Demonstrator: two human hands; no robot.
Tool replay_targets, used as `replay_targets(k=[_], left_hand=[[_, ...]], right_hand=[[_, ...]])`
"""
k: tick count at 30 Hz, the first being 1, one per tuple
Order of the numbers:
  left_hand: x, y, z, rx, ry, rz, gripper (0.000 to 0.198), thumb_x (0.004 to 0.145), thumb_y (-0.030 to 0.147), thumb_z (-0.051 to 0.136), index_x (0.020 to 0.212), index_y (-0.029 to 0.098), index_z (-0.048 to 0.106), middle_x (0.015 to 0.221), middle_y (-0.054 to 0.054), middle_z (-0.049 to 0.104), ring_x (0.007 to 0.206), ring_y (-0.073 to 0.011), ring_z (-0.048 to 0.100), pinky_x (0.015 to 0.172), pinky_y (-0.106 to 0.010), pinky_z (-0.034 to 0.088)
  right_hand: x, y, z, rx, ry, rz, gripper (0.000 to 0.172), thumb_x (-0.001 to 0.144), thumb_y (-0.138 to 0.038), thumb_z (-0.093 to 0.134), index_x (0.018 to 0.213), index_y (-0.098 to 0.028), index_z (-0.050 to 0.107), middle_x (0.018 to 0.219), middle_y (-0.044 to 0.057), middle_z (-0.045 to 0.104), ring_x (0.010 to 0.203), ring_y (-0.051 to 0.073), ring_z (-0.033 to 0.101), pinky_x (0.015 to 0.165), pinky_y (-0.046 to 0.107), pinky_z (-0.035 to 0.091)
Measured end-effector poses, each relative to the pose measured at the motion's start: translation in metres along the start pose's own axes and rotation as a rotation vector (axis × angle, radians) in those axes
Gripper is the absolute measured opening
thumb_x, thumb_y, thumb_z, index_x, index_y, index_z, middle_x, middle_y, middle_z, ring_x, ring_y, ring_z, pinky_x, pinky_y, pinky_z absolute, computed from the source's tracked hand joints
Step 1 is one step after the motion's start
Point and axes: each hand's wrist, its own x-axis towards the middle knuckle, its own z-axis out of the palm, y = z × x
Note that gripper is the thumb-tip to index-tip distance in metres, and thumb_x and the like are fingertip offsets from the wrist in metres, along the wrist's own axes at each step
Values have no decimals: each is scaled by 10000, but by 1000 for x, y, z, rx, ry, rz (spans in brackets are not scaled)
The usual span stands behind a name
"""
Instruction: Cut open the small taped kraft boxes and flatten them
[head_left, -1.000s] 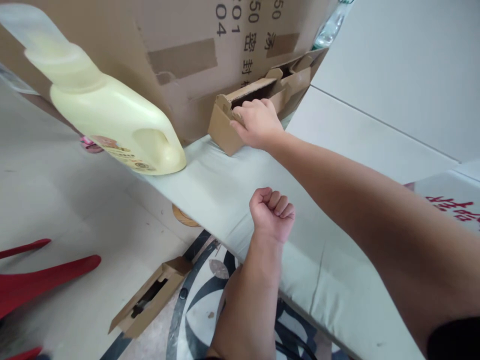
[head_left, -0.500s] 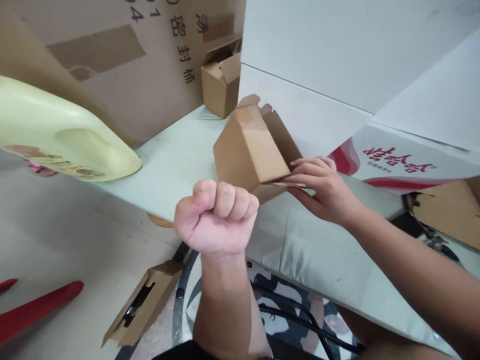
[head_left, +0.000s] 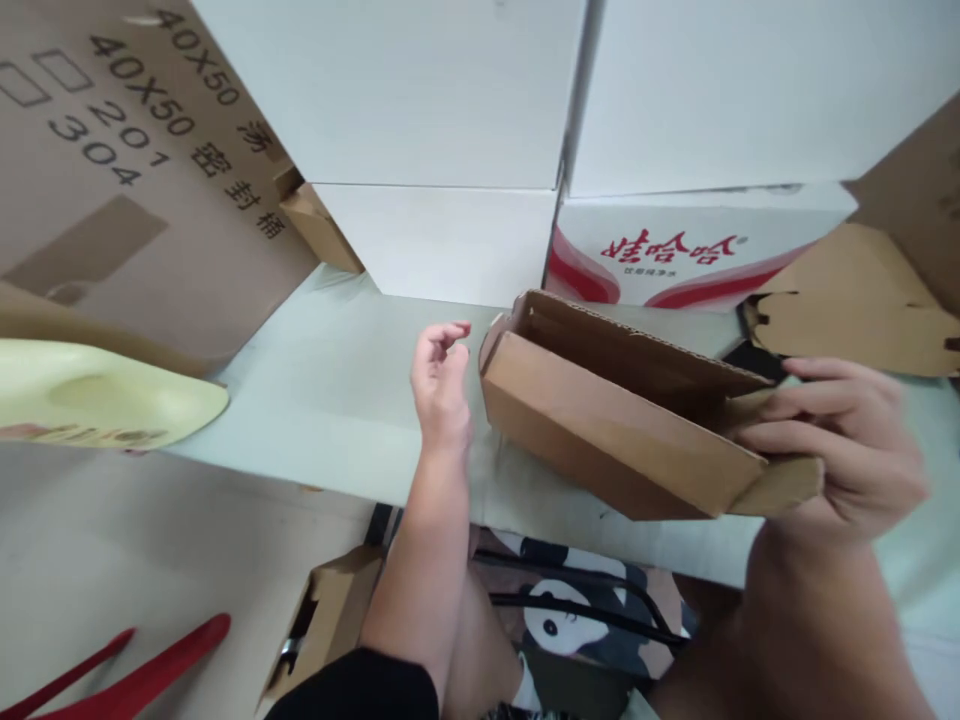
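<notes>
My right hand [head_left: 844,445] grips the right end of a long, narrow brown cardboard box [head_left: 615,420], held tilted above the pale green padded surface [head_left: 330,390]. The box's top flap stands open along its far side. My left hand [head_left: 441,385] hovers just left of the box's near end, fingers loosely spread and curled, holding nothing and not touching the box.
A large brown carton with printed characters [head_left: 135,190] and a cream plastic jug [head_left: 97,395] sit at the left. White cartons [head_left: 450,130] and a red-printed one [head_left: 675,250] line the back. Another small box [head_left: 322,620] lies on the floor, near red chair legs [head_left: 150,675].
My right hand has brought the small box nearer and laid it lengthwise in front of me. My left fist has opened and moved up beside the box. The view has swung right.
</notes>
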Motion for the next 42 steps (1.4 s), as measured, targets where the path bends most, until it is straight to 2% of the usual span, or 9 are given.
replay_targets(k=[2, 5, 10, 17, 22, 31, 36, 39, 42], left_hand=[[-3, -12, 7, 45, -128, -23, 371, 757, 517, 782, 963, 234, 661, 1177, -67, 685, 1178, -229, 631, 1016, -334, 483], [-7, -19, 15, -13, -237, -98, 459, 775, 623, 744, 1048, 262, 670, 1219, -58, 692, 1127, -235, 661, 939, -333, 520], [-16, -18, 22, 102, -349, -83, 424, 765, 522, 811, 1111, 296, 717, 1198, -28, 708, 1017, -192, 670, 844, -268, 529], [-16, 1, 10, 571, -543, 400, 408, 892, 511, 678, 1244, 305, 692, 1295, -76, 580, 1271, -276, 570, 1127, -463, 470], [-24, 9, 11, 739, -595, 415, 344, 945, 560, 584, 978, 268, 762, 1317, -93, 503, 1321, -294, 533, 1152, -503, 461], [-20, 18, -4, 194, -743, 279, 405, 887, 609, 632, 707, 286, 797, 1279, -49, 713, 1335, -333, 584, 1199, -553, 400], [-13, 21, -5, 152, -867, 310, 391, 926, 560, 598, 746, 290, 816, 1034, -67, 818, 1258, -359, 657, 1196, -630, 369], [-15, 19, -2, 158, -802, 290, 370, 947, 537, 578, 864, 270, 821, 1056, -70, 817, 1211, -347, 683, 1177, -615, 396], [-18, 16, 1, 172, -629, 295, 254, 938, 445, 631, 891, 268, 807, 920, -34, 811, 1017, -289, 741, 1119, -563, 464]], right_hand=[[-4, 3, -6, 14, 34, 130, 290, 903, -426, 583, 652, -294, 645, 708, 59, 555, 828, 271, 641, 917, 534, 521], [-8, 6, -14, 49, -20, 212, 241, 902, -367, 597, 677, -297, 645, 829, 66, 598, 1050, 307, 647, 978, 541, 522], [-19, 8, -28, 70, -147, 308, 194, 864, -145, 566, 760, -278, 660, 993, 33, 681, 1208, 294, 641, 1083, 554, 490], [-35, 1, -36, 227, -240, 434, 215, 930, -282, 504, 932, -274, 719, 1331, 58, 647, 1466, 340, 462, 1209, 570, 380], [-42, 1, -25, 335, -188, 467, 345, 978, -441, 462, 934, -275, 761, 1366, 52, 630, 1472, 359, 449, 1226, 603, 352], [-36, -4, -19, 375, -139, 471, 297, 989, -357, 500, 922, -285, 780, 1343, 29, 655, 1449, 346, 482, 1231, 597, 377], [-38, -3, -10, 416, -158, 443, 418, 956, -285, 570, 1353, -404, 627, 1443, 4, 607, 1502, 316, 430, 1259, 594, 347], [-39, -4, -2, 474, -27, 470, 680, 907, -246, 648, 1504, -474, 417, 1404, 6, 626, 1439, 284, 507, 1228, 598, 385], [-39, -5, 1, 385, 129, 463, 514, 852, -279, 716, 1330, -414, 586, 1174, 38, 664, 1208, 282, 639, 1093, 560, 501]])
